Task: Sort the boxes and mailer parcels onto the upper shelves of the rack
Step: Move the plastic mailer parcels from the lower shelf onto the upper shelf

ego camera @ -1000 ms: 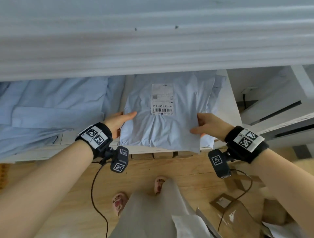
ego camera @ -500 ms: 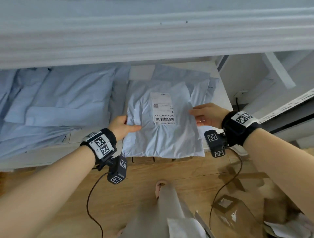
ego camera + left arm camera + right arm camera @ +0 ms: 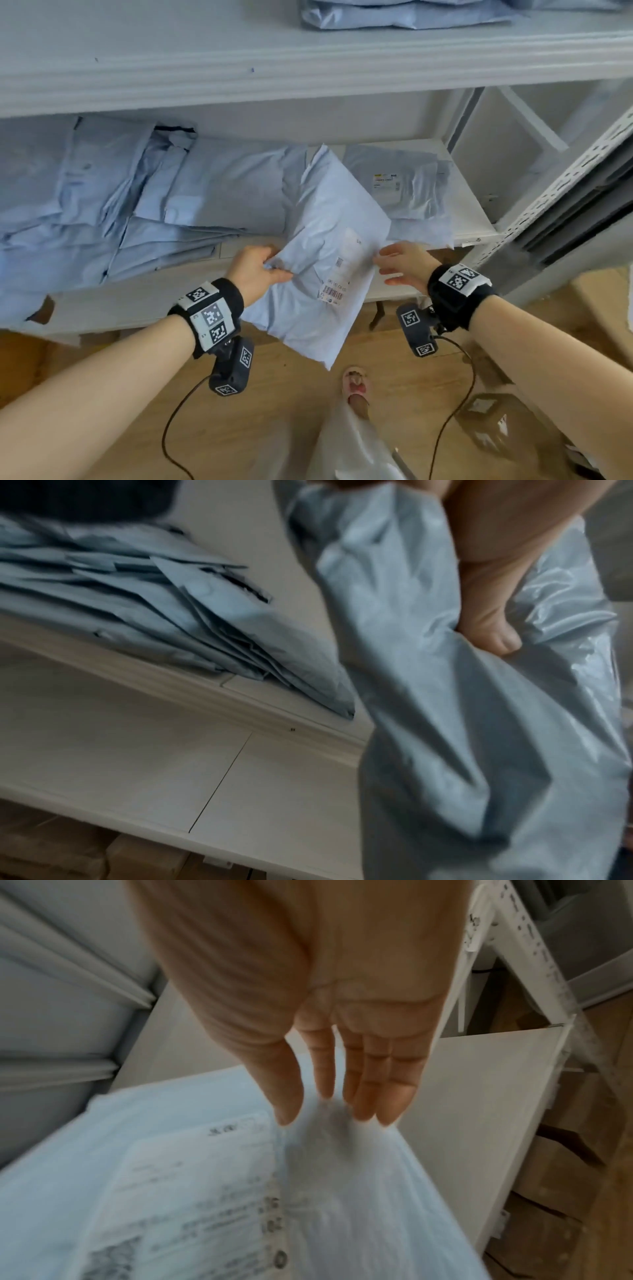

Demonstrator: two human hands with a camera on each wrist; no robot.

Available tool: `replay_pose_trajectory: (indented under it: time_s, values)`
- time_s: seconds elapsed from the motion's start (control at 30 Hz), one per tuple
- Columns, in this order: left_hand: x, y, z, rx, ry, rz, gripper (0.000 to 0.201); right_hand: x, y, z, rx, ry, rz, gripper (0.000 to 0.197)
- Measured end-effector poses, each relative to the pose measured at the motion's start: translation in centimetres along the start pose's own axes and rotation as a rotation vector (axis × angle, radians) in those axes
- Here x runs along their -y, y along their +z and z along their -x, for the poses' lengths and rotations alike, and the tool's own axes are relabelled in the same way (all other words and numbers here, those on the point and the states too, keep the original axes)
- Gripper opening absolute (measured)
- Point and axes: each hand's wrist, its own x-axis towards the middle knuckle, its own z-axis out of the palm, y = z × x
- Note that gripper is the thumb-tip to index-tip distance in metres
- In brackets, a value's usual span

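Observation:
A pale blue mailer parcel with a white barcode label hangs tilted in front of the lower shelf, its bottom corner below the shelf edge. My left hand grips its crumpled left edge; the left wrist view shows the thumb pinching the plastic of the mailer parcel. My right hand is flat with straight fingers beside the parcel's right edge. In the right wrist view the fingertips of that hand just reach the mailer parcel; whether they touch it is unclear.
Several blue mailers are piled on the lower shelf at left, and one labelled mailer lies at the back right. The upper shelf bears more mailers. A perforated rack post stands right. Cardboard boxes sit on the wooden floor.
The parcel has been lifted off the shelf stack and tilted, pulled toward me. My right hand let go and opened; my left hand bunched its edge. The view rose, showing the upper shelf.

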Motion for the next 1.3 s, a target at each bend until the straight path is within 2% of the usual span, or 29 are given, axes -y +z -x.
replay_pose_trajectory:
  time_s: [0.07, 0.13, 0.27, 0.33, 0.37, 0.43, 0.5, 0.6, 0.8, 0.9, 0.97, 1.03, 1.07, 1.13, 1.2, 1.3]
  values:
    - [-0.4, -1.5, 2.3, 0.0, 0.069, -0.03, 0.024, -1.4, 1.5, 1.7, -0.067, -0.002, -0.046, 0.067]
    - [-1.5, -3.1, 4.6, -0.01, 0.121, -0.012, 0.016, -2.4, 2.8, 3.6, -0.03, -0.003, -0.151, 0.079]
    - [-4.3, -6.6, 8.3, -0.024, 0.247, -0.018, 0.032, -1.3, 4.4, 7.5, 0.201, -0.116, -0.346, 0.058]
    - [-5.8, -8.4, 9.9, -0.036, 0.293, -0.024, 0.036, 0.4, 4.7, 9.5, 0.251, -0.229, -0.407, 0.049]
    - [-6.4, -9.4, 10.6, -0.055, 0.308, -0.023, 0.031, 1.5, 4.9, 10.5, 0.246, -0.286, -0.417, 0.046]
    - [-7.6, -11.4, 11.7, -0.109, 0.335, -0.012, 0.017, 4.0, 4.9, 12.6, 0.169, -0.405, -0.404, 0.038]
    - [-8.8, -13.4, 12.3, -0.167, 0.351, 0.029, 0.023, 6.6, 4.8, 14.6, 0.071, -0.532, -0.362, 0.034]
    - [-10.8, -16.0, 12.9, -0.226, 0.365, 0.107, 0.018, 11.0, 4.3, 17.7, -0.043, -0.703, -0.296, 0.035]
    - [-14.5, -20.2, 11.8, -0.357, 0.478, 0.137, 0.022, 20.5, 3.2, 22.3, -0.157, -0.992, -0.036, 0.025]
    - [-16.2, -22.3, 10.6, -0.448, 0.55, 0.106, 0.041, 25.1, 2.8, 22.6, -0.186, -1.071, 0.086, 0.021]
    - [-17.1, -23.6, 9.5, -0.472, 0.577, 0.104, 0.066, 28.0, 2.5, 22.0, -0.214, -1.092, 0.174, 0.021]
    - [-17.8, -24.7, 8.3, -0.473, 0.557, 0.112, 0.098, 30.6, 2.4, 20.8, -0.234, -1.091, 0.222, 0.034]
    - [-18.2, -25.2, 7.6, -0.485, 0.547, 0.083, 0.104, 31.8, 2.4, 20.1, -0.237, -1.089, 0.241, 0.045]
    - [-18.9, -26.2, 6.0, -0.509, 0.544, -0.043, 0.1, 34.1, 2.5, 18.2, -0.239, -1.08, 0.284, 0.069]
    - [-19.5, -27.4, 3.9, -0.497, 0.516, -0.154, 0.088, 36.3, 2.7, 16.1, -0.259, -1.086, 0.361, 0.08]
    - [-20.5, -29.2, 0.3, -0.475, 0.409, -0.269, 0.081, 39.7, 2.8, 12.4, -0.287, -1.079, 0.52, 0.063]
